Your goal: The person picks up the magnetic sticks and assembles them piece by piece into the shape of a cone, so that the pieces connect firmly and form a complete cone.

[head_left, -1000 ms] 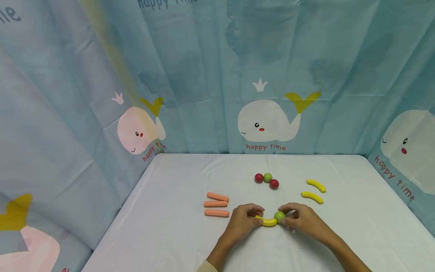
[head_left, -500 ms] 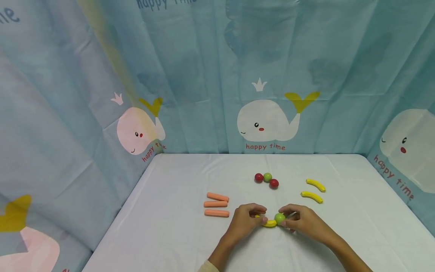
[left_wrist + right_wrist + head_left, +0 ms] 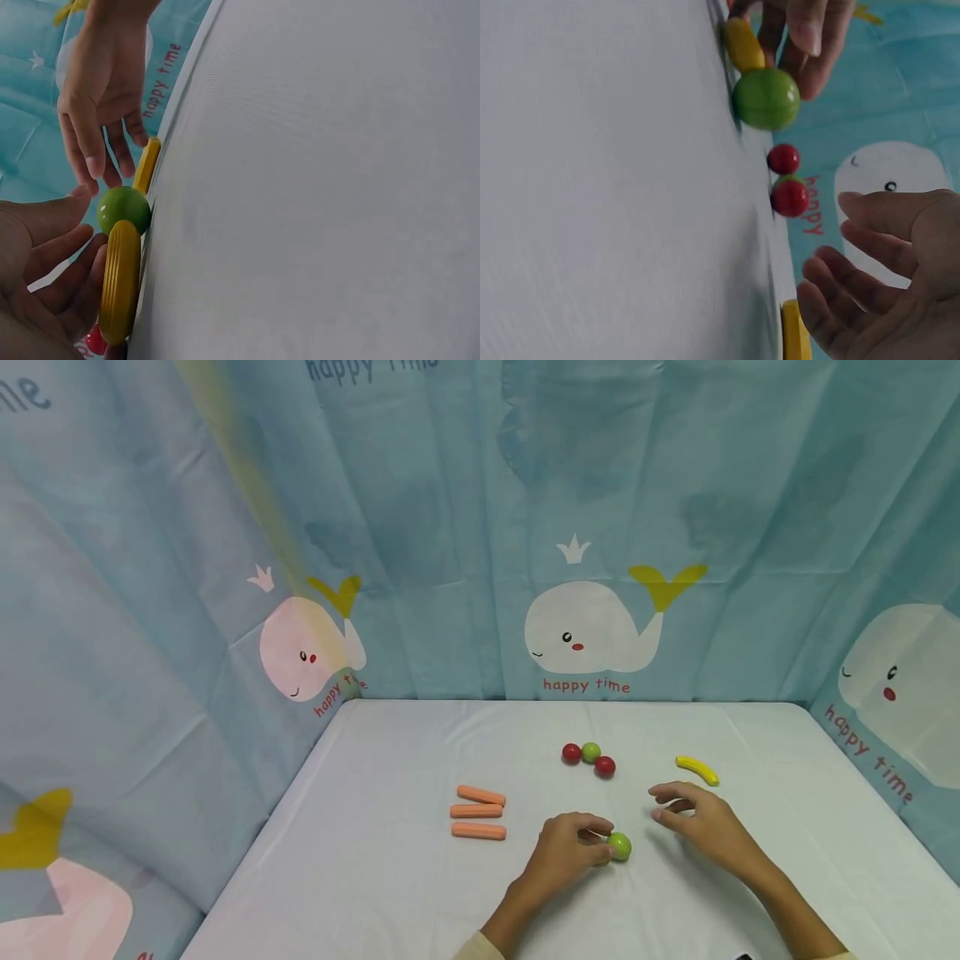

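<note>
Left hand point(image 3: 566, 852) low over the white counter point(image 3: 397, 893), fingers loosely bent, thumb parted from them; whether they grip anything, cannot tell. Just beside those fingers, yellow banana point(image 3: 120, 289), one end against the green ball point(image 3: 619, 847), which sits at the hand's tip. Handling, by judgement: both pieces light, stiff, hard-skinned; ball glossy, likely slippery and apt to roll. Hold on ball: thumb and finger at opposite sides of its middle. On banana: mid-length, across the ribs. Right hand point(image 3: 708, 827) facing the left, fingers parted, holding nothing. Orange sticks point(image 3: 478, 831) near the left hand's outer side. Beyond both hands: red balls point(image 3: 604, 767), second green one point(image 3: 591, 752) between; curved yellow piece point(image 3: 697, 771) past right hand. Farthest, blue curtain point(image 3: 450, 485).
</note>
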`<control>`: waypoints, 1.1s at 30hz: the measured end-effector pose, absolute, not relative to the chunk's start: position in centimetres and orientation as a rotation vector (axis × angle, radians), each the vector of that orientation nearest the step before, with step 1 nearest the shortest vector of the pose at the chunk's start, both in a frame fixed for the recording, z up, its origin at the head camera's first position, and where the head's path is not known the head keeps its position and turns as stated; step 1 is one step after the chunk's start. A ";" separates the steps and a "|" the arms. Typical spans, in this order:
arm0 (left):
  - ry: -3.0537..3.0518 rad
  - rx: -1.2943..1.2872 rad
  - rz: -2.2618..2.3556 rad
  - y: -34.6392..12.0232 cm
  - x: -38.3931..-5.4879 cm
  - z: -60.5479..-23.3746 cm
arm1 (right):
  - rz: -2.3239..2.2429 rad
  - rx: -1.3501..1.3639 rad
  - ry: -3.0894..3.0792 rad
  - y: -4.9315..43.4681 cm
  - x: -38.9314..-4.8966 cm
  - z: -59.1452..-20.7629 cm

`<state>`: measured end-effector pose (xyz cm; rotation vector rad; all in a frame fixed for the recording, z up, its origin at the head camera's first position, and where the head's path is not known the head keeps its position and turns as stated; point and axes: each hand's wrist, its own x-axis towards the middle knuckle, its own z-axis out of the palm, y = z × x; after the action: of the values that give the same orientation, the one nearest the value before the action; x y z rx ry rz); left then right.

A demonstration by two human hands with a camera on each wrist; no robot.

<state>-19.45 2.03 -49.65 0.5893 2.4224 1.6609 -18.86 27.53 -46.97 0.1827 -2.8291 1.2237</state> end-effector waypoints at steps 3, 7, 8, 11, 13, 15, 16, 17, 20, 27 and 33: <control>2.469 0.557 1.602 2.4 -19.4 -49.7 | 1.144 0.149 -2.813 28.3 -19.2 -47.2; 2.543 0.518 1.505 2.8 -19.3 -49.7 | 1.112 0.096 -2.788 29.3 -19.6 -47.5; 2.553 0.510 1.488 2.9 -19.2 -49.7 | 1.110 0.085 -2.787 29.5 -19.7 -47.6; 2.584 0.497 1.450 3.1 -19.2 -49.7 | 1.084 0.056 -2.801 30.1 -20.1 -47.8; 2.597 0.490 1.433 3.1 -19.1 -49.7 | 1.065 0.050 -2.812 30.4 -20.4 -47.9; 2.603 0.491 1.426 3.2 -19.1 -49.8 | 1.051 0.043 -2.821 30.7 -20.7 -48.0; 2.605 0.493 1.424 3.2 -19.1 -49.8 | 1.043 0.037 -2.826 30.8 -20.8 -48.0; 2.603 0.494 1.424 3.2 -19.1 -49.7 | 1.034 0.031 -2.832 31.0 -20.9 -48.1; 2.588 0.498 1.438 3.1 -19.1 -49.6 | 1.026 0.019 -2.847 31.2 -21.1 -48.1; 2.558 0.512 1.447 2.8 -19.0 -49.4 | 1.051 0.004 -2.908 31.6 -21.3 -48.1; 2.537 0.512 1.439 2.8 -19.1 -49.4 | 1.039 0.023 -2.907 31.7 -21.4 -48.3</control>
<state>-19.10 2.80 -49.44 0.5117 2.5372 1.4395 -21.44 31.66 -48.26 0.0232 -2.9075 1.0386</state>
